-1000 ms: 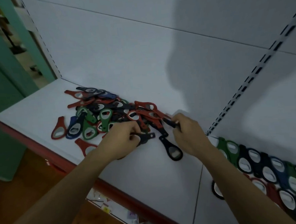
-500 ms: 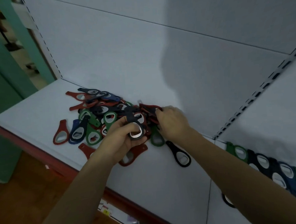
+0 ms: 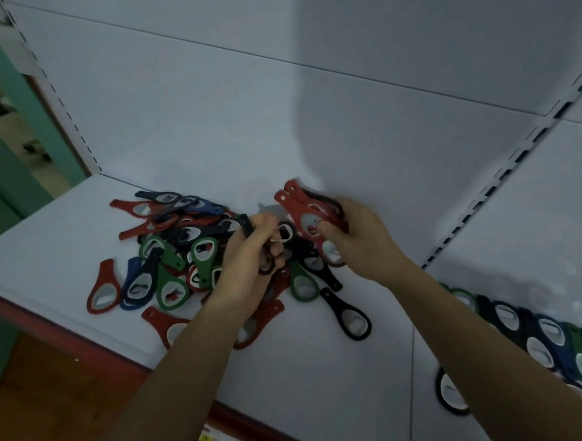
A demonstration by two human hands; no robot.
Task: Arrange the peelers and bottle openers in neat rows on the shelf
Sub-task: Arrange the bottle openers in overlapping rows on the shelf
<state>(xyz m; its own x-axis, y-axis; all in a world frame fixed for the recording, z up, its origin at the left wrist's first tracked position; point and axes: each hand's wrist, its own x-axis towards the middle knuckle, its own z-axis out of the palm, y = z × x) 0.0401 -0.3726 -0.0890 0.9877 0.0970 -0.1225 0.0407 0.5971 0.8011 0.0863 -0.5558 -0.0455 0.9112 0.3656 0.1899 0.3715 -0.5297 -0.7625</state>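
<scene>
Matt white metal shelf (image 3: 48,253) carrying a loose heap of flat, loop-headed plastic bottle openers (image 3: 183,246) in red, green, blue and black, lying left of and beneath both hands. Since half a second earlier, the right hand (image 3: 358,240) has lifted off the heap. It now grips a fanned stack of red openers (image 3: 294,208). The left hand (image 3: 248,266) is clenched around black openers (image 3: 247,225). An overlapped row of openers (image 3: 538,333) lies right of the right forearm.

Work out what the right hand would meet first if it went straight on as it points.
Probably the left hand, which grips black openers, just beyond the red openers in the right hand; depth is unclear.
</scene>
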